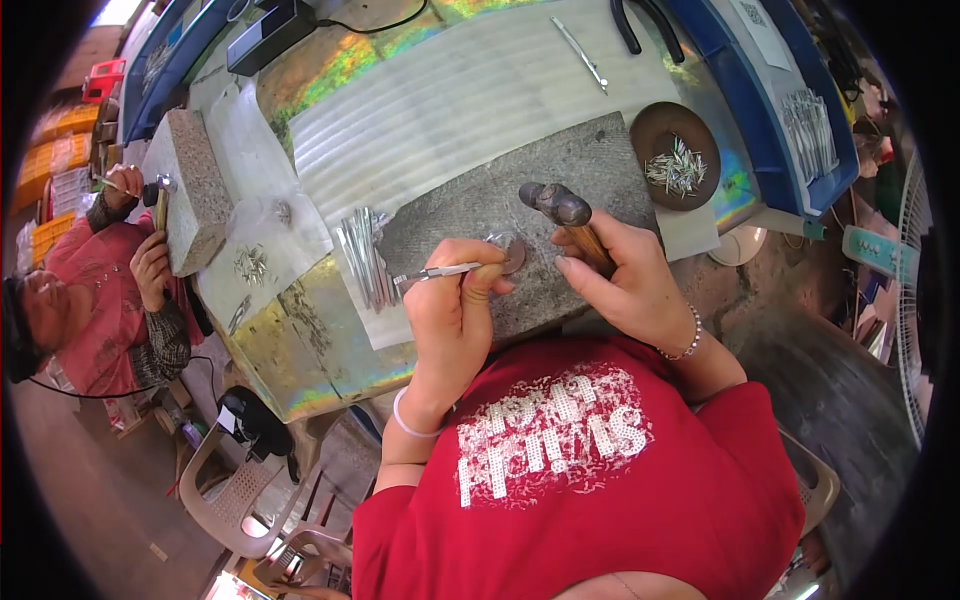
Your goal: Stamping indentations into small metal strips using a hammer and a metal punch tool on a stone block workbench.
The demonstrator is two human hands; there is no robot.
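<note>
My left hand (455,310) pinches a slim silver metal piece (435,273), shaped like a small tool, over a grey stone slab (590,150). Just past its fingertips a small round brown disc (515,256) lies on the stone, partly hidden by the fingers. A hammer (558,204) with a dark metal head and a wooden handle is in my right hand (635,280), its head above the slab. Several long silver metal pieces (362,258) lie in a bundle at the slab's left edge.
A brown round dish (645,125) at the right holds many small silver pieces. Beyond the slab lie white sheeting (400,130), a single metal tool (580,55) and black-handled pliers (650,30). Blue bins (720,75) border the table. At left, another person (100,300) hammers at a stone block (190,190).
</note>
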